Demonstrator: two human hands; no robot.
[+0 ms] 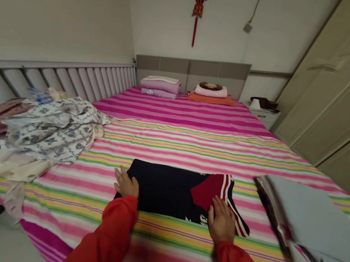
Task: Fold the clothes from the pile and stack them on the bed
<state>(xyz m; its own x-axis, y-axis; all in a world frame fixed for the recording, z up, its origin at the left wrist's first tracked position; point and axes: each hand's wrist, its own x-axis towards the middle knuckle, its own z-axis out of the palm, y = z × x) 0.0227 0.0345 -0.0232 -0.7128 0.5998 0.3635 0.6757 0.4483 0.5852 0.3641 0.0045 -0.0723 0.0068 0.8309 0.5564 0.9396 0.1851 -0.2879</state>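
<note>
A dark navy garment (161, 189) with a red panel and white stripes lies folded into a flat, long rectangle on the striped bedsheet (170, 242). At its left end my left hand (126, 184) rests with the fingers spread. On the red and striped part at the right end, my right hand (222, 219) lies flat with its fingers stretched out. Both hands press on the cloth from above and grip nothing. What kind of garment it is, I cannot tell for sure.
A stack of folded clothes (314, 221) with a grey piece on top lies to the right. On the left is a loose heap of clothes (57, 129) beside the bed rail (79, 77). Folded bedding (160, 86) sits by the headboard (204, 73); a wardrobe (333, 86) stands right.
</note>
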